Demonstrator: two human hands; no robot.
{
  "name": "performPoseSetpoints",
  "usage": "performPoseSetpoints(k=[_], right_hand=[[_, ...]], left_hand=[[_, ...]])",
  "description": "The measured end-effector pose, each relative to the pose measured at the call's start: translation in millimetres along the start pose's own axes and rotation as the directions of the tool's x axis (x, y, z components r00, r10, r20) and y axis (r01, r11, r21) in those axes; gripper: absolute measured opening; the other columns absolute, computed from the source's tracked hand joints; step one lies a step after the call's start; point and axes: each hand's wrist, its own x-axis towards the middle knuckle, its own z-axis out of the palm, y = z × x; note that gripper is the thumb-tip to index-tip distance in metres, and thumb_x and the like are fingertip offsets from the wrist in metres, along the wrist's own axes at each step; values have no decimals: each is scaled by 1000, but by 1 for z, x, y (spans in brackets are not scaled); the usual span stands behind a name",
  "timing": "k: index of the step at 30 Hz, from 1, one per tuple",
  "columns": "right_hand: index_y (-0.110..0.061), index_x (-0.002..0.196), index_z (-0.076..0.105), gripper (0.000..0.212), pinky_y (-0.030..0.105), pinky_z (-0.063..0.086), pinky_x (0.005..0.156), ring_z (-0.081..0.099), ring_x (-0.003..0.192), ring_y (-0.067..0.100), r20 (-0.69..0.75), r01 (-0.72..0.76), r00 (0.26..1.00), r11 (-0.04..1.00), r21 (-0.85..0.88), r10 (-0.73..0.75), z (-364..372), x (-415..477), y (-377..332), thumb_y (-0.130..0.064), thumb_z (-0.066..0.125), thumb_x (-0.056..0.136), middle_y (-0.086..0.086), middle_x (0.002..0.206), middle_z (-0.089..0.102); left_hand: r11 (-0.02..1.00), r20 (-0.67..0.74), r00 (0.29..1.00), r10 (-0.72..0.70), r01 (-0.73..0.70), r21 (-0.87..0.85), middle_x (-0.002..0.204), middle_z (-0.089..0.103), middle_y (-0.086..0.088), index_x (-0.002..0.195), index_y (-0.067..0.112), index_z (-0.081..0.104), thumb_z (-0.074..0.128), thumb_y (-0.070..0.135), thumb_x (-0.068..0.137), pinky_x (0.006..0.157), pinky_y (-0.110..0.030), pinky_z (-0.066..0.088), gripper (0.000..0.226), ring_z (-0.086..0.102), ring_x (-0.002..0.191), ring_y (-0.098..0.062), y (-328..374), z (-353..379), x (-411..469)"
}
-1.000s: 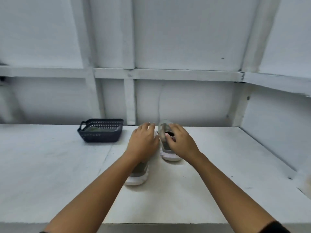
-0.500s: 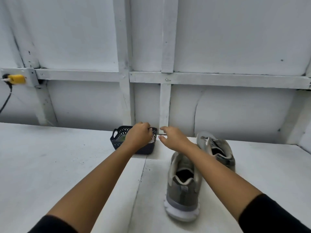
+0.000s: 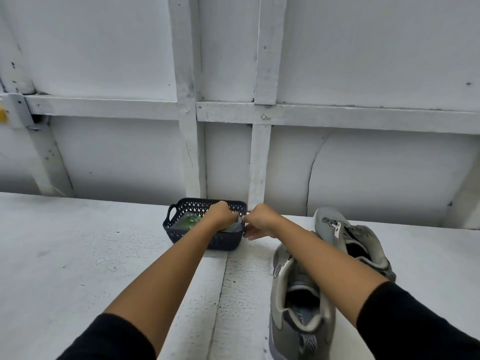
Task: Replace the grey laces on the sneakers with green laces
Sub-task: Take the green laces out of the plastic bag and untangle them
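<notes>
The basket (image 3: 225,242) is sitting on the table (image 3: 78,255) by the back wall, holding the green laces (image 3: 191,221) (only a patch of them is showing). The left hand (image 3: 222,214) is reaching into it, fingers curling down; whether they are gripping anything cannot be told. The right hand (image 3: 261,220) is hovering just beside the basket's right rim, fingers curling, its hold equally unclear. The near sneaker (image 3: 311,323) is lying under the right forearm, the far sneaker (image 3: 368,236) beyond it.

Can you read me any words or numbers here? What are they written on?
"RY": part of a word printed inside the near sneaker; the rest is hidden.
Dark marks on the heel of the far sneaker: too blurred to read.
The packet in the basket: no readable print.
</notes>
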Motion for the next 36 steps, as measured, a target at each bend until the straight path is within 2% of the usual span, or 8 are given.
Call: performPoseSetpoints(k=[4, 9, 16, 21, 24, 29, 33, 36], right_hand=[[5, 93, 61, 11, 37, 59, 70, 65, 62, 26, 9, -11, 1000, 1000, 21, 11, 5, 12, 6, -3, 54, 90, 21, 88, 67], [3, 79, 59, 9, 36, 59, 69, 63, 57, 24, 2, -18, 1000, 999, 39, 18, 1, 18, 7, 0, 59, 87, 16, 71, 64], [7, 93, 58, 9, 36, 58, 65, 63, 59, 26, -10, -35, 999, 997, 63, 36, 3, 19, 12, 1, 53, 91, 22, 81, 64], [3, 77, 54, 14, 37, 58, 67, 61, 57, 24, -32, -26, 999, 999, 44, 28, 0, 20, 11, 1, 54, 91, 16, 71, 60], [5, 93, 59, 10, 38, 59, 74, 64, 72, 26, -150, 52, 987, 999, -2, -52, -7, 13, 0, -4, 56, 91, 14, 81, 61], [2, 94, 59, 16, 29, 54, 60, 61, 65, 21, -175, 225, 971, 883, 411, -165, -38, -16, -33, -13, 55, 93, 12, 76, 60], [6, 92, 60, 24, 31, 56, 65, 65, 72, 26, -108, 210, 978, 838, 505, -180, -54, -43, -41, -18, 59, 93, 17, 81, 64], [12, 97, 60, 21, 30, 56, 62, 65, 70, 25, -122, 217, 976, 782, 584, -180, -62, -58, -36, -8, 56, 93, 19, 79, 64]], left_hand=[[998, 109, 994, -29, 35, -59, 84, 70, -17, 73, 2, 65, 67, 15, 80, 81, -39, 54, 15, 61, 73, -25, -2, 6, 10], [999, 104, 994, -45, 45, 5, 59, 51, -8, 65, 6, 59, 66, 7, 73, 52, -26, 38, 10, 43, 51, -18, 5, 4, 11], [976, 123, 987, -100, 121, -180, 39, 42, -3, 48, 9, 48, 54, -2, 78, 45, -20, 35, 34, 38, 34, -14, 5, -3, 7], [939, 58, 997, -44, 61, -340, 52, 41, -4, 60, 9, 46, 58, 8, 88, 47, -22, 38, 31, 39, 45, -15, 14, -30, 2], [928, -22, 1000, -20, 11, -372, 56, 41, -4, 63, 10, 45, 57, 11, 89, 50, -23, 35, 28, 37, 48, -15, 16, -46, -4], [841, 41, 998, 45, -15, -541, 68, 53, -6, 77, 5, 56, 56, 9, 91, 62, -24, 47, 14, 51, 60, -16, 41, -60, -24], [732, 125, 986, 113, 3, -681, 77, 62, -9, 83, 4, 61, 60, 6, 89, 73, -31, 54, 7, 58, 69, -19, 63, -61, -41], [695, 151, 982, 116, 29, -719, 74, 62, -7, 80, 7, 61, 60, 5, 89, 54, -22, 54, 9, 57, 65, -15, 73, -55, -50]])
